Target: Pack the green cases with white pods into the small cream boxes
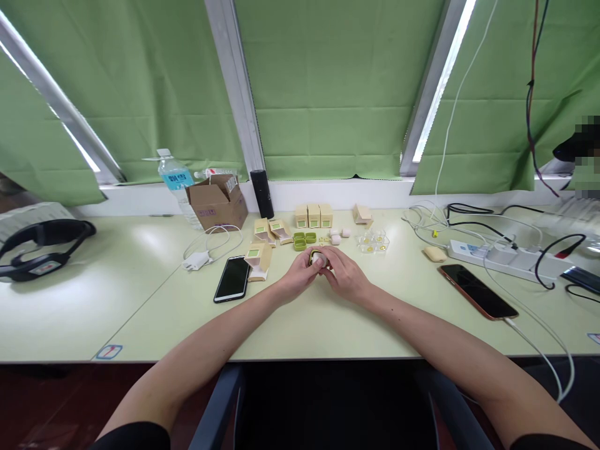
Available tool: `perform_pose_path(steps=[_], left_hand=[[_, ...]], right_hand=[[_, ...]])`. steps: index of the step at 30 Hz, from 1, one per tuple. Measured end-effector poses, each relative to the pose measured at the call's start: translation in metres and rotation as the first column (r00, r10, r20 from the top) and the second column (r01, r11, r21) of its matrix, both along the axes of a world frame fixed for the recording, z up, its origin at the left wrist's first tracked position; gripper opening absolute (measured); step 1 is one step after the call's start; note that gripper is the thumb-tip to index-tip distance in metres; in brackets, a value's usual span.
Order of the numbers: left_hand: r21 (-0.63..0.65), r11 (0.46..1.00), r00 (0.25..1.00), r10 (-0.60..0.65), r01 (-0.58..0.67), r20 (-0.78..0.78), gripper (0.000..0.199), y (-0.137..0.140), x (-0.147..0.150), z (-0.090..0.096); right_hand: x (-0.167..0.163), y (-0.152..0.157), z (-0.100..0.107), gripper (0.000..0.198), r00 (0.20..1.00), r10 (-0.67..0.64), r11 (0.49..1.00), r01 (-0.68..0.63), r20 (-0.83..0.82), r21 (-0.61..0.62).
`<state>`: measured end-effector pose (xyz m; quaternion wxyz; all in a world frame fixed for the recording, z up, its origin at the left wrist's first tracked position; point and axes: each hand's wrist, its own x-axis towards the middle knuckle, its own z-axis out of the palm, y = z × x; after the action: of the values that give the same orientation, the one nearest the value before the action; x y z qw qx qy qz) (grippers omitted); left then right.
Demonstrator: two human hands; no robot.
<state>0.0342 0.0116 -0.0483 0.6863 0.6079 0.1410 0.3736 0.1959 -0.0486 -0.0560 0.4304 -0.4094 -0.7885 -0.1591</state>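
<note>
My left hand [301, 275] and my right hand [347, 275] meet over the table, fingers closed around a small green-rimmed piece [318, 258] with a pale inside; the fingers hide much of it. Just beyond them lie several small green square cups [300, 242] set close together. Beside these are tiny yellow-green pieces [323, 240] and a few pale pink rounded cubes [335, 239]. Clear plastic cups [374, 241] with yellow spots stand to the right. Left of my hands, an opened small cream carton [257, 257] leans near a phone [232, 279].
Closed cream cartons [314, 216] stand in a row at the back, near a black cylinder [261, 194] and a brown cardboard box [218, 203]. A water bottle [175, 178] is behind. To the right lie a power strip [504, 259], cables and another phone [478, 292]. Headphones [44, 247] rest far left.
</note>
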Motion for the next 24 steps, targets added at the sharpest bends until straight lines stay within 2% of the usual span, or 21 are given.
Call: perform_pose_path(steps=[5,16,24], left_hand=[[-0.073,0.996,0.998,-0.045,0.047,0.035,0.062,-0.0006,0.0000,0.0009],[-0.058,0.997,0.998,-0.052,0.054,0.028,0.061,-0.0005,-0.0025,0.0017],[-0.170,0.973,0.977,-0.124,0.154,0.174,0.049,0.0062,-0.0039,0.0047]], right_hand=[[-0.0007,-0.0008,0.0013,0.049,1.000,0.002,1.000,-0.002,-0.002,0.009],[0.0006,-0.0007,0.0020,0.049,1.000,-0.013,1.000,0.013,0.004,-0.009],[0.0063,0.0018,0.0039,0.044,0.994,-0.106,0.993,0.104,-0.036,-0.053]])
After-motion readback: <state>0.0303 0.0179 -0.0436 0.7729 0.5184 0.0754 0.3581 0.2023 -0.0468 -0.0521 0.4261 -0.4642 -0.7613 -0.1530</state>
